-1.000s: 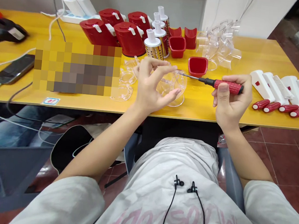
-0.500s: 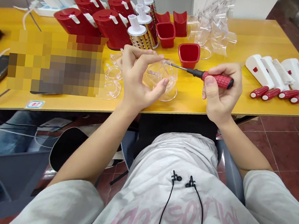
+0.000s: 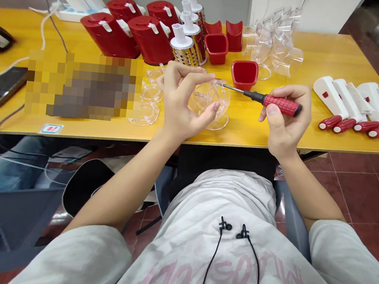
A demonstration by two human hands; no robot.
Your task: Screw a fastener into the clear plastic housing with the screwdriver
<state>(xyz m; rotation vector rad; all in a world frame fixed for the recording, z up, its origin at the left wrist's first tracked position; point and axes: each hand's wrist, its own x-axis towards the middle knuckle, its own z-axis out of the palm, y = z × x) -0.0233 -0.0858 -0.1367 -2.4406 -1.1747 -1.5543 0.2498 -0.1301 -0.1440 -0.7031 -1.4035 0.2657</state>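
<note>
My left hand (image 3: 180, 101) is closed around a clear plastic part (image 3: 213, 104), held just above the yellow table (image 3: 277, 137). My right hand (image 3: 287, 120) grips a red-handled screwdriver (image 3: 276, 103) lying almost level. Its metal tip touches the top of the clear part beside my left fingertips. More clear rings (image 3: 143, 111) lie on the table left of my left hand.
Red housings (image 3: 129, 35), metal grater drums (image 3: 187, 48) and red cups (image 3: 244, 73) stand at the back. Clear parts (image 3: 275, 50) are piled behind. White handles with red grips (image 3: 356, 109) lie at the right. A phone (image 3: 0, 86) and cables are at the left.
The view has shifted a little between frames. Both hands keep the same hold, with the screwdriver tip staying on the clear part.
</note>
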